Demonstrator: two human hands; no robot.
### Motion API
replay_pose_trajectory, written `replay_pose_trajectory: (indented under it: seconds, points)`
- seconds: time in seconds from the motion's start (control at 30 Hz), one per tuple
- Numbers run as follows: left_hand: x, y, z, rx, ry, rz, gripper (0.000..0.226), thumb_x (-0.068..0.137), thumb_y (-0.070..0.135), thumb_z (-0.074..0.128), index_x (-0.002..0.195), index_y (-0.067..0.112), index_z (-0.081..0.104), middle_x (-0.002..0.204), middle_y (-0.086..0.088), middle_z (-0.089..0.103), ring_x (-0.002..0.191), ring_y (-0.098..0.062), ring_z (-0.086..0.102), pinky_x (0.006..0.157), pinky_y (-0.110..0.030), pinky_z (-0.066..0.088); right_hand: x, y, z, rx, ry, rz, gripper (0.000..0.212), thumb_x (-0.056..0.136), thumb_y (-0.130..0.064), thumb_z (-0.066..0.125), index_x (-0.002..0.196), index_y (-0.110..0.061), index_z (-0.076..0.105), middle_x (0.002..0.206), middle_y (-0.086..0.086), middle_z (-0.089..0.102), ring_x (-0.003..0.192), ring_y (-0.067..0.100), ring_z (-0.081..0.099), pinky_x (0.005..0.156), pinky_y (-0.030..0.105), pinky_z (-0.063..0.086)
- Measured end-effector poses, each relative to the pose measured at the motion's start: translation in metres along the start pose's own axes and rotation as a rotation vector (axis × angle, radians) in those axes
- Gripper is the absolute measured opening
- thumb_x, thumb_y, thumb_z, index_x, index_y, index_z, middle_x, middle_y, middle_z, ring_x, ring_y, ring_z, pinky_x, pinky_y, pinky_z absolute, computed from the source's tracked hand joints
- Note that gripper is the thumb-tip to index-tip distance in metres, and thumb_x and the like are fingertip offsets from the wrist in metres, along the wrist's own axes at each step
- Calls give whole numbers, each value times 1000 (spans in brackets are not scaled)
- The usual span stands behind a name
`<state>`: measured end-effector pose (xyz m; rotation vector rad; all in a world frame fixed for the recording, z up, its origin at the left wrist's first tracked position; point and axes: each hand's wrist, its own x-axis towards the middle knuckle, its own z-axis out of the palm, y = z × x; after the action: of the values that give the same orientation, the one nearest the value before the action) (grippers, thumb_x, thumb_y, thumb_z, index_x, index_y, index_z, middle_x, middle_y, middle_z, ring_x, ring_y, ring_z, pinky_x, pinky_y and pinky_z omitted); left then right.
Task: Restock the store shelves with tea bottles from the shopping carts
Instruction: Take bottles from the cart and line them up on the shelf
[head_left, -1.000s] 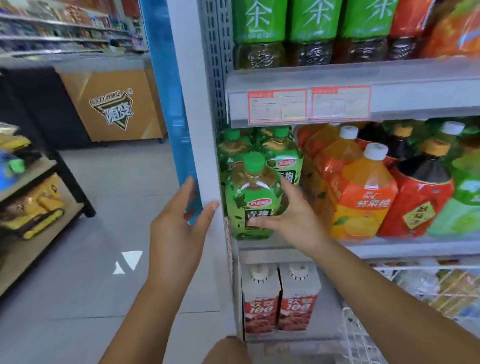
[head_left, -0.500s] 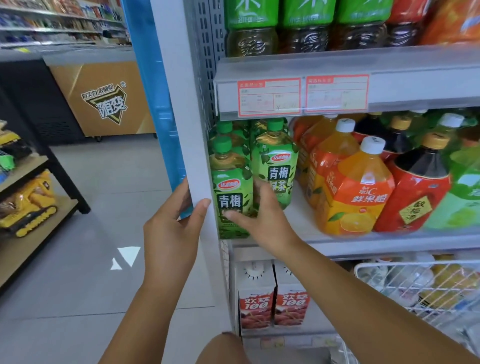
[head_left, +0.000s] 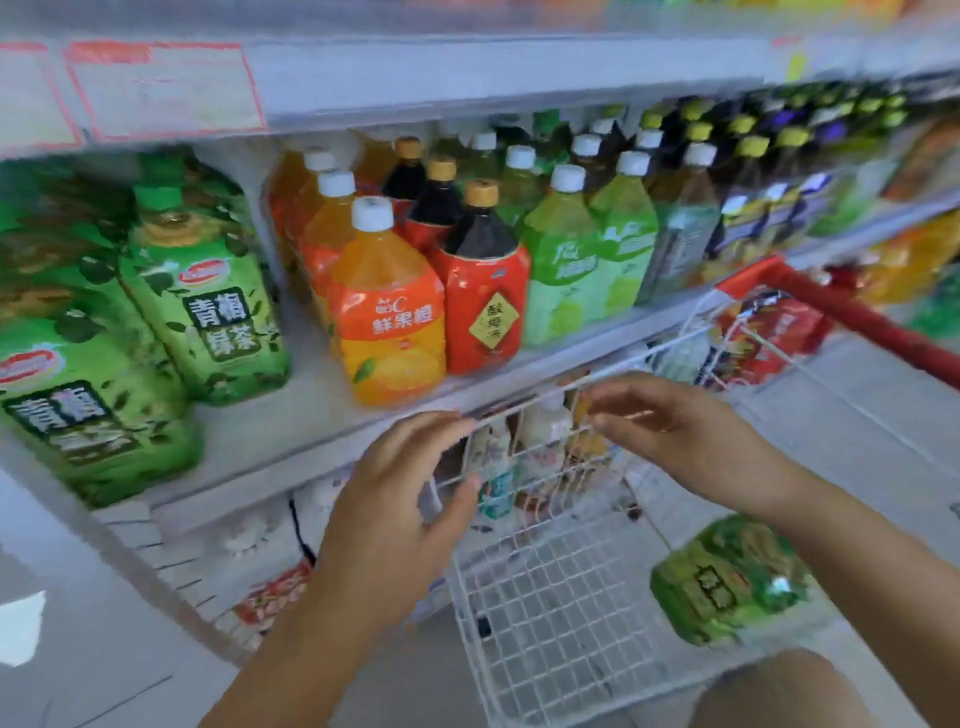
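Observation:
Two green tea bottles (head_left: 208, 296) stand at the left end of the white shelf (head_left: 291, 431); the nearer one (head_left: 83, 395) is at the front edge. A white wire shopping cart (head_left: 550, 613) sits below the shelf at the right. One green tea bottle (head_left: 727, 582) lies on its side in the cart. My left hand (head_left: 400, 499) hovers by the cart's near left rim, fingers apart, holding nothing. My right hand (head_left: 675, 431) is over the cart, fingers spread, also holding nothing. The view is blurred by motion.
Orange juice bottles (head_left: 389, 312), red-labelled dark bottles (head_left: 483, 291) and pale green bottles (head_left: 566, 260) fill the shelf to the right. A red-handled cart (head_left: 841, 306) with snack packs stands further right. Cartons (head_left: 270, 597) sit on the bottom shelf. Small bottles (head_left: 498, 467) show behind the cart's wire front.
My right hand let go of the green tea bottle, now standing on the shelf. Both hands moved right and down to the wire cart, and my view swung right.

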<state>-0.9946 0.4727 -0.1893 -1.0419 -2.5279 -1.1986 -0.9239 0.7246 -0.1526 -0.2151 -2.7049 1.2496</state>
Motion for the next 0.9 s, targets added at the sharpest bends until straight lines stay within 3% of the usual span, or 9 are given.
replay_pose_trajectory:
  seconds: [0.1, 0.23, 0.33, 0.4, 0.57, 0.73, 0.9]
  points:
    - [12, 14, 51, -58, -238, 69, 35, 93, 40, 57, 128, 38, 56, 124, 39, 36, 114, 34, 23, 94, 6, 19, -29, 47, -52, -237, 43, 133, 25, 88, -30, 65, 113, -29, 68, 114, -9, 65, 102, 2, 61, 87, 26, 51]
    - [14, 20, 93, -111, -515, 77, 38, 94, 42, 58, 128, 53, 46, 128, 50, 27, 119, 32, 23, 105, -12, 29, -64, 85, -97, -448, -46, 425, 27, 86, -44, 65, 112, -45, 59, 115, -7, 62, 100, 9, 60, 94, 30, 47]
    - [14, 18, 97, -109, -574, 52, 42, 92, 47, 57, 131, 57, 43, 128, 53, 27, 121, 29, 27, 98, -7, 28, -68, 99, -96, -555, -251, 543, 41, 87, -51, 61, 125, -39, 54, 113, -7, 58, 91, 4, 55, 88, 24, 41]
    - [14, 17, 93, -120, -554, 38, 39, 92, 42, 60, 122, 62, 43, 123, 56, 30, 116, 32, 29, 88, 0, 29, -64, 109, -79, -574, -343, 579, 45, 88, -50, 61, 129, -32, 52, 117, -5, 57, 80, 0, 50, 81, 22, 39]
    - [8, 19, 89, -90, -537, 18, 39, 93, 43, 58, 123, 61, 42, 121, 51, 35, 112, 32, 31, 91, -6, 32, -57, 133, -54, -715, -251, 505, 28, 82, -34, 69, 105, -20, 61, 105, -1, 62, 89, 13, 52, 68, 23, 40]
    - [9, 20, 87, -75, -562, -26, 45, 91, 47, 60, 131, 56, 41, 121, 48, 34, 111, 27, 38, 97, -13, 35, -57, 114, -46, -576, -183, 366, 15, 77, -28, 72, 90, -31, 66, 98, -9, 59, 88, 7, 53, 69, 13, 42]
    - [9, 26, 86, -161, -624, -80, 78, 82, 54, 70, 145, 56, 25, 145, 37, 29, 128, 13, 35, 105, -18, 31, -53, 49, -39, -432, -59, 108, 23, 74, -23, 75, 81, -43, 64, 87, -19, 57, 84, -6, 54, 69, 5, 41]
